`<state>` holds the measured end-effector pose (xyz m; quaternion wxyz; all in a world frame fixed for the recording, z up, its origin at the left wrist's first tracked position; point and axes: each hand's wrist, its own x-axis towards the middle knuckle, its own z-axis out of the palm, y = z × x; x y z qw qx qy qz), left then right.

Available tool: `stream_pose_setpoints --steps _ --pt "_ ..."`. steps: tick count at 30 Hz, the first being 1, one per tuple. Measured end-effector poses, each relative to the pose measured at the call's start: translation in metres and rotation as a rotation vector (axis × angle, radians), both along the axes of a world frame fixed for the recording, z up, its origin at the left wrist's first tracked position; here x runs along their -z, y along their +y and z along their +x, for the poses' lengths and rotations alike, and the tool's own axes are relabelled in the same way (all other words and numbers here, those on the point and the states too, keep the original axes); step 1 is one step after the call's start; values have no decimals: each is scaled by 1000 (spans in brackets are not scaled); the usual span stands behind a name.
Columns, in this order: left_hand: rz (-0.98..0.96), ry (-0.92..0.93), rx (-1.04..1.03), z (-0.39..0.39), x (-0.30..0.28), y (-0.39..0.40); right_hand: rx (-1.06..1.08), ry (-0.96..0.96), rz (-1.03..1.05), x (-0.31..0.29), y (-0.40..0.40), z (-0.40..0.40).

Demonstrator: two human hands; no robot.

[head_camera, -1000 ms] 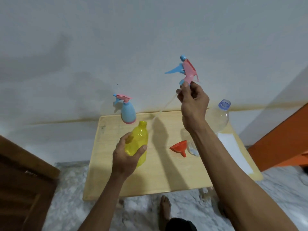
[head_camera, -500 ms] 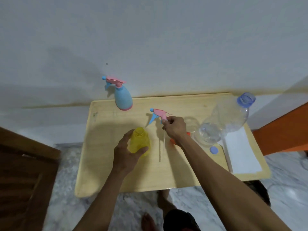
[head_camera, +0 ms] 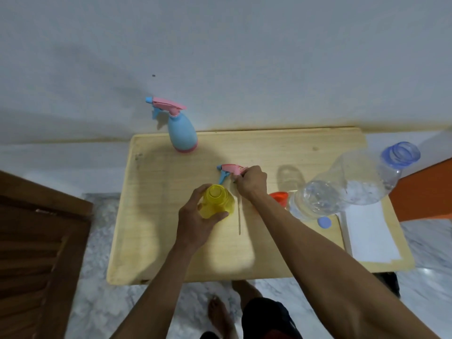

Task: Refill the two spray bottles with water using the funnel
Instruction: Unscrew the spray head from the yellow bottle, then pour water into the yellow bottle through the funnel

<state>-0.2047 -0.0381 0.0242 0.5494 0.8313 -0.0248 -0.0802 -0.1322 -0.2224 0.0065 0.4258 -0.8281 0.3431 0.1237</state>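
We see the wooden table [head_camera: 156, 241] first, then the big clear water bottle [head_camera: 347, 184] at its right, leaning with its open blue neck toward the far right. The blue spray bottle [head_camera: 182, 133] stands upright at the far edge, nozzle pointing left. Our left hand [head_camera: 195, 221] wraps the open yellow bottle [head_camera: 216, 199], mouth up. Our right hand [head_camera: 252, 182] pinches the pink trigger head [head_camera: 230, 169], nozzle left, its tube [head_camera: 240, 216] running toward us. The orange funnel [head_camera: 278, 196] sits beside that wrist.
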Motion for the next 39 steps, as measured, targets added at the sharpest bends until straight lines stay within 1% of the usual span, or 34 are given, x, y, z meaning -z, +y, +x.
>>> stream_pose_setpoints --steps 7,11,13,15,18,20,23,25,33,39 --pt "57 -25 -4 -2 0 -2 -41 16 -64 7 2 -3" --pt "74 -39 -11 -2 1 -2 -75 -3 -79 -5 6 -7" --pt "76 -34 -14 -1 2 -1 -84 -43 -83 -22 6 -15" --pt "83 -33 -12 -1 3 0 -88 -125 -102 -42 4 -31" --pt "85 -39 -9 -2 2 -1 -59 -247 -188 -66 -3 -72" --pt "74 -34 -8 -2 2 -1 -49 -285 -224 -73 -9 -104" --pt "42 -3 -16 -2 3 0 -101 -271 -273 -68 -13 -141" --pt "28 -10 -14 -3 3 -1 -131 -226 -299 -60 -15 -152" --pt "44 -24 5 -3 3 -3 -185 -113 -392 -42 -17 -140" --pt "60 -43 9 -3 6 -2 -217 -108 -451 -37 -18 -136"
